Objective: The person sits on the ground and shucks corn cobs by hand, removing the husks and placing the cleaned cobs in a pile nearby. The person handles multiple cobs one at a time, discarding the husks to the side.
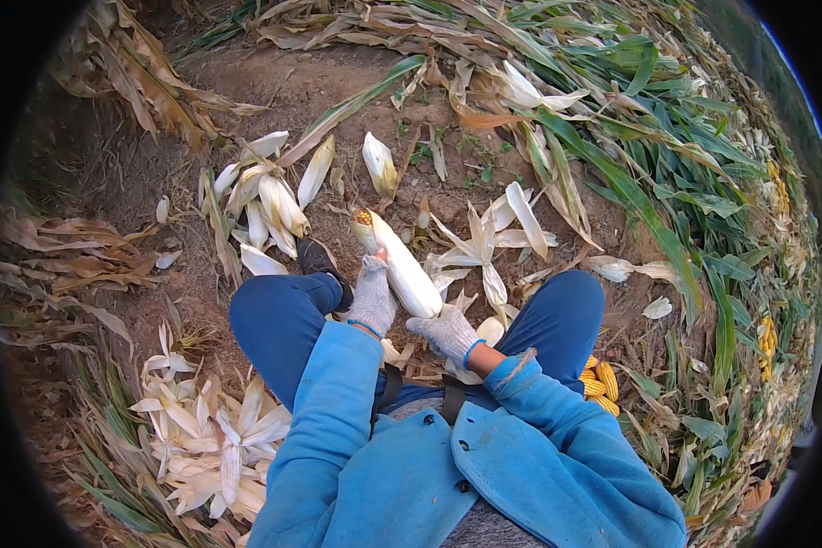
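Observation:
An ear of corn [405, 268] slants between my knees, mostly wrapped in pale husk. Yellow-orange kernels show at its far tip, where the husk is parted. My left hand [374, 296], in a grey knit glove with a bare thumb showing, grips the ear along its left side. At the near, stem end, my gloved right hand [448, 334] has hold of the ear's base; its fingers are partly hidden. Just beyond my hands lie opened, stripped husks [483, 250] on the soil.
Unhusked ears [274, 202] lie past my left shoe [320, 264]. A heap of stripped husks [219, 445] is at the lower left. Bare yellow cobs [599, 385] sit beside my right thigh. Cut green and dry corn stalks [685, 164] bank up along the right.

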Demonstrator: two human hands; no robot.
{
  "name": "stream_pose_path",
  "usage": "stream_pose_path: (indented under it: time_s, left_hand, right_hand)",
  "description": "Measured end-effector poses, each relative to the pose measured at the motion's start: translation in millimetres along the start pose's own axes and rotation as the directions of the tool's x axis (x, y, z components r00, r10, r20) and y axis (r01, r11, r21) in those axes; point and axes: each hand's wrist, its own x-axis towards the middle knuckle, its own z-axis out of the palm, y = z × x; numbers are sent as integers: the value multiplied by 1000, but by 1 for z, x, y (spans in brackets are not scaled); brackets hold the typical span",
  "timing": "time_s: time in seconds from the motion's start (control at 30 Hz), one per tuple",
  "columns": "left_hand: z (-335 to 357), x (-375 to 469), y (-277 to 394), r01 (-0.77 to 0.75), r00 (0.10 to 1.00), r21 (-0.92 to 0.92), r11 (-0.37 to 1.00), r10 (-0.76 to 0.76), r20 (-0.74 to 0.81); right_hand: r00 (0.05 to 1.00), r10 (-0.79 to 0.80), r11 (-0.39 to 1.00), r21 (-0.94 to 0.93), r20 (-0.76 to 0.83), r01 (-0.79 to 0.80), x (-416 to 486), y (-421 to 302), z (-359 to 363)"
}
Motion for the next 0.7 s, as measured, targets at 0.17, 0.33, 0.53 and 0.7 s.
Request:
stream_pose_path:
  time_s: [0.17,0.33,0.53,0.7]
  left_hand:
    - [-5,2,-2,133,990,-21,991,-132,46]
    - [-4,-4,-4,228,953,44,973,-232,193]
    - [-6,-24,7,126,911,223,967,-202,359]
    - [-7,-36,-16,113,919,434,894,-261,297]
  right_hand:
    - [930,-320,791,-489,180,366,-21,-3,3]
    - [874,-71,335,-813,481,475,-20,4,-7]
    - [992,15,992,-124,-129,-31,19,-10,-83]
    - [794,-574,818,-115,-202,563,21,-49,-72]
